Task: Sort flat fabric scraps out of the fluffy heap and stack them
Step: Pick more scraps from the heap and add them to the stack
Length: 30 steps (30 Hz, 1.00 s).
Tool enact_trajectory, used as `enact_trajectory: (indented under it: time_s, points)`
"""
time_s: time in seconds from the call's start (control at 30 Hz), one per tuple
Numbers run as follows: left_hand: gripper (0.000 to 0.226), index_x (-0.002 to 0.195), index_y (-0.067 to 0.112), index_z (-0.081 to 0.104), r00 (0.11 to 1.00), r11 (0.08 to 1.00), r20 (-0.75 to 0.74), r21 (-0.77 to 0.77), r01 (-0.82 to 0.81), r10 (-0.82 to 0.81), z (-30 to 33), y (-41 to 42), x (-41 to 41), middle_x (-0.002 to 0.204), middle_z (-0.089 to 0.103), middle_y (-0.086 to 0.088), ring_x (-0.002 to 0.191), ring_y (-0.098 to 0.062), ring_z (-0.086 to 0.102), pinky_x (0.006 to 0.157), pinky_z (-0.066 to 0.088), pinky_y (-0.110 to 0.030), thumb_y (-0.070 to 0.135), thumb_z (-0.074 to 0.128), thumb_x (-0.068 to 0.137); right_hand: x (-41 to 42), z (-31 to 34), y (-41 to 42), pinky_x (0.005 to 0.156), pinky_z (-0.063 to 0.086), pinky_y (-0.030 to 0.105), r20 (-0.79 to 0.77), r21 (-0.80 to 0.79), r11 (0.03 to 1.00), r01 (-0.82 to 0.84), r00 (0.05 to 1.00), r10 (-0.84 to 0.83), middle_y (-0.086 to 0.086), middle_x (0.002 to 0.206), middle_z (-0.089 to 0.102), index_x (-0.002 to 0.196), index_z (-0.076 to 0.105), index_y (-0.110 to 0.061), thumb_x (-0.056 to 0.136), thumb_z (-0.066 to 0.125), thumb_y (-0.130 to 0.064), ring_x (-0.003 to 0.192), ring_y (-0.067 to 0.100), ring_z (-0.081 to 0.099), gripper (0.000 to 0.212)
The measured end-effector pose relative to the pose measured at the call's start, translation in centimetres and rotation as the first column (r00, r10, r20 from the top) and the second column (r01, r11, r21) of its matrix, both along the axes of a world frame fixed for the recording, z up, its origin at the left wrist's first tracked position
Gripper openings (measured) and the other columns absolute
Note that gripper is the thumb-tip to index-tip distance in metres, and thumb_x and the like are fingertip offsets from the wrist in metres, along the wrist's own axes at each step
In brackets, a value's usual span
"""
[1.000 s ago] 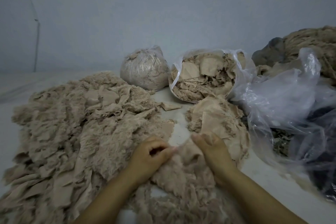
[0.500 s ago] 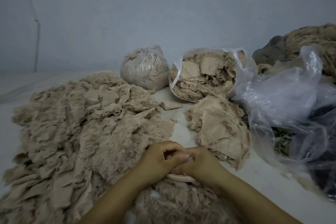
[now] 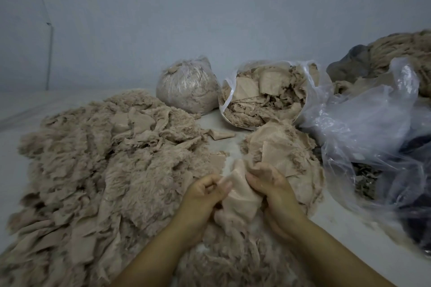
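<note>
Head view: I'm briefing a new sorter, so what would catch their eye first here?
The big fluffy heap sprawls across the left of the floor. At bottom centre the left hand and right hand both grip one flat scrap, just in front of the small stack. Behind that stack an open bag lies full of scraps, with a tied bag to its left.

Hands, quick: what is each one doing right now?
Left hand: closed, pinching the left edge of a flat beige scrap.
Right hand: closed, gripping the right side of the same scrap.
</note>
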<state>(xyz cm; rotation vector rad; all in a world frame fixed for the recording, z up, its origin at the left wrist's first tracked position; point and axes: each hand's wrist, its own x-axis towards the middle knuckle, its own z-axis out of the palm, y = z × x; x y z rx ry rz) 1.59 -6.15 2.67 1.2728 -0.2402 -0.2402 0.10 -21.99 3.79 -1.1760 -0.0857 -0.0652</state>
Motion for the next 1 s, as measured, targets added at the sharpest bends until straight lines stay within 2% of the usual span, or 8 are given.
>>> enact_trajectory:
  time_s: [0.07, 0.23, 0.33, 0.47, 0.67, 0.77, 0.83, 1.0]
  points:
    - [0.011, 0.069, 0.013, 0.066, 0.999, 0.996, -0.006, -0.065, -0.054, 0.053, 0.2, 0.3, 0.1, 0.071, 0.064, -0.011, 0.061, -0.017, 0.061, 0.053, 0.050, -0.025, 0.023, 0.071, 0.070, 0.0, 0.2, -0.4, 0.063, 0.054, 0.031, -0.038, -0.029, 0.994, -0.105, 0.994, 0.104, 0.014, 0.089, 0.068, 0.098, 0.064, -0.004, 0.079, 0.072, -0.025, 0.080, 0.023, 0.066, 0.029]
    - [0.006, 0.075, 0.016, 0.072, 0.975, 0.976, 0.223, 0.213, -0.043, -0.005, 0.2, 0.3, -0.4, 0.076, 0.070, -0.002, 0.071, -0.012, 0.064, 0.062, 0.050, -0.023, 0.020, 0.069, 0.078, -0.3, 0.0, -0.3, 0.075, 0.056, 0.035, -0.132, -0.172, 0.955, -0.243, 0.966, 0.222, 0.019, 0.093, 0.070, 0.095, 0.068, 0.001, 0.073, 0.078, -0.039, 0.085, 0.029, 0.067, 0.047]
    - [0.018, 0.077, 0.009, 0.067, 0.976, 0.960, 0.212, 0.258, -0.104, 0.049, 0.3, -0.3, -0.6, 0.067, 0.065, -0.003, 0.061, -0.013, 0.058, 0.054, 0.047, -0.022, 0.021, 0.060, 0.089, -0.3, -0.1, 0.4, 0.060, 0.055, 0.029, -0.090, -0.185, 0.981, -0.055, 0.995, 0.039, 0.012, 0.079, 0.070, 0.084, 0.066, -0.008, 0.073, 0.073, -0.027, 0.069, 0.019, 0.067, 0.024]
    - [0.033, 0.060, 0.014, 0.052, 0.969, 0.962, 0.071, 0.123, -0.244, 0.237, 0.8, 0.9, 0.2, 0.045, 0.037, 0.003, 0.037, -0.006, 0.027, 0.036, 0.023, -0.017, 0.032, 0.053, 0.088, 0.2, 0.5, -0.6, 0.049, 0.051, 0.025, -0.064, -0.122, 0.984, 0.129, 0.989, -0.137, 0.004, 0.068, 0.067, 0.086, 0.062, -0.007, 0.086, 0.063, -0.020, 0.058, 0.013, 0.064, 0.013]
    - [0.040, 0.099, 0.020, 0.064, 0.995, 0.970, 0.079, 0.240, 0.039, -0.059, 0.3, 0.4, -0.5, 0.068, 0.066, 0.000, 0.040, -0.008, 0.041, 0.038, 0.031, -0.017, 0.045, 0.068, 0.067, 0.2, 0.4, -0.3, 0.058, 0.053, 0.025, -0.015, -0.108, 0.989, 0.097, 0.995, -0.099, 0.006, 0.075, 0.069, 0.094, 0.062, -0.005, 0.081, 0.063, -0.029, 0.066, 0.014, 0.065, 0.028]
    - [0.013, 0.072, 0.024, 0.071, 0.997, 0.965, 0.056, 0.259, 0.045, -0.062, 0.0, -0.2, -0.6, 0.048, 0.053, 0.006, 0.038, -0.005, 0.041, 0.037, 0.029, -0.015, 0.036, 0.071, 0.066, 0.2, 0.3, -0.1, 0.057, 0.052, 0.020, 0.076, -0.140, 0.962, 0.235, 0.971, -0.226, 0.002, 0.075, 0.067, 0.094, 0.062, -0.004, 0.085, 0.064, -0.019, 0.066, 0.008, 0.064, 0.018]
    - [0.019, 0.056, 0.021, 0.067, 1.000, 0.985, 0.018, 0.174, -0.005, 0.002, 0.1, 0.1, -0.2, 0.045, 0.046, 0.004, 0.036, -0.005, 0.033, 0.035, 0.025, -0.015, 0.032, 0.066, 0.072, 0.5, 0.2, -0.4, 0.051, 0.048, 0.016, 0.113, -0.146, 0.929, 0.339, 0.939, -0.324, -0.006, 0.070, 0.066, 0.092, 0.061, -0.007, 0.088, 0.063, -0.008, 0.060, 0.001, 0.062, 0.004]
    - [0.024, 0.071, 0.006, 0.053, 0.993, 0.990, -0.022, 0.087, -0.111, 0.114, -0.2, 1.1, 0.6, 0.046, 0.037, 0.002, 0.036, -0.007, 0.025, 0.034, 0.021, -0.015, 0.023, 0.056, 0.087, 1.2, 0.5, -1.7, 0.048, 0.045, 0.009, 0.164, -0.134, 0.882, 0.452, 0.888, -0.430, -0.017, 0.067, 0.068, 0.095, 0.062, -0.010, 0.088, 0.063, -0.003, 0.056, -0.008, 0.060, 0.010]
